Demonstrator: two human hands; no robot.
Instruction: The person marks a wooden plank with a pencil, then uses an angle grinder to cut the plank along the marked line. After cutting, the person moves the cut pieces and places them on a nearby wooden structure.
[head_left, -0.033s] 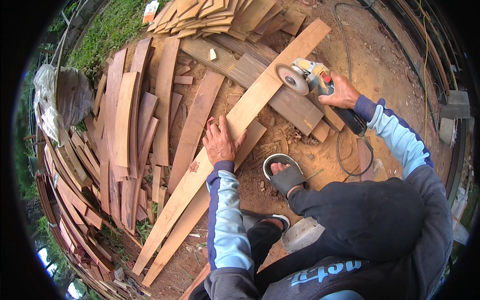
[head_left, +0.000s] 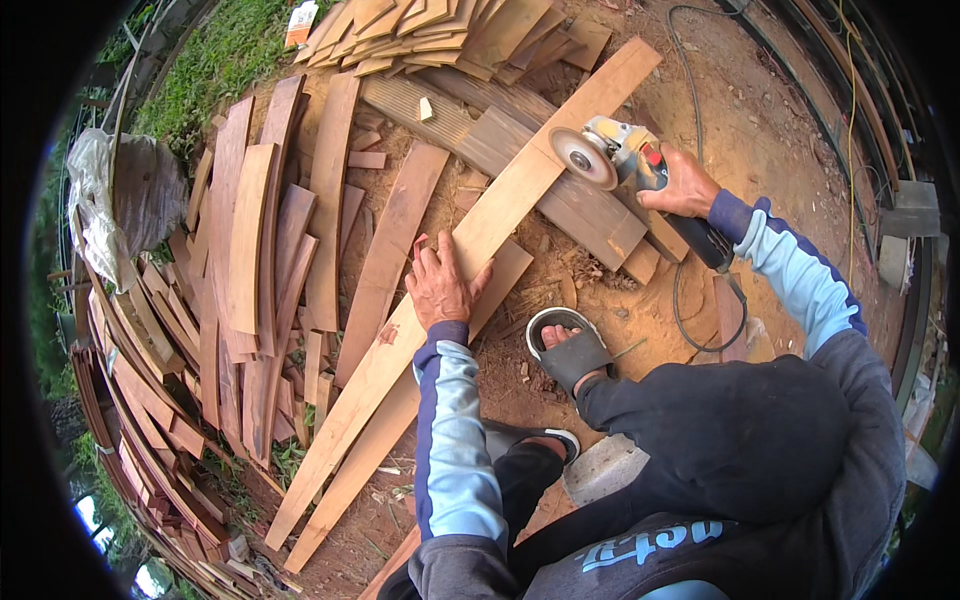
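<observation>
In the head view, looking down, the landmark is a long pale wooden plank [head_left: 505,200], running diagonally from lower left to upper right through the middle of the scene. The person's left hand [head_left: 443,287] lies palm down across it, near its middle, fingers slightly spread and thumb held apart over the right-hand edge.

The right hand [head_left: 682,182] is to the right of the plank's upper part, fingers curled around an angle grinder [head_left: 625,140]; their tips are partly hidden. The grinder's round disc [head_left: 584,158] overlaps the plank's right-hand edge; whether it touches the wood, I cannot tell. A dark cable [head_left: 686,60] runs along the ground to the right of the plank.

Beneath the plank's upper part, weathered boards [head_left: 590,215] cross under it. A second pale plank [head_left: 505,277] lies close along its lower right side, partly covered by it. To its left, many loose boards [head_left: 250,230] lie in a heap, with crumpled plastic sheeting [head_left: 95,195] farther out; above the plank, more short boards [head_left: 400,35] are stacked. Right of the plank's middle is the person's sandalled foot [head_left: 575,350] on reddish earth.
</observation>
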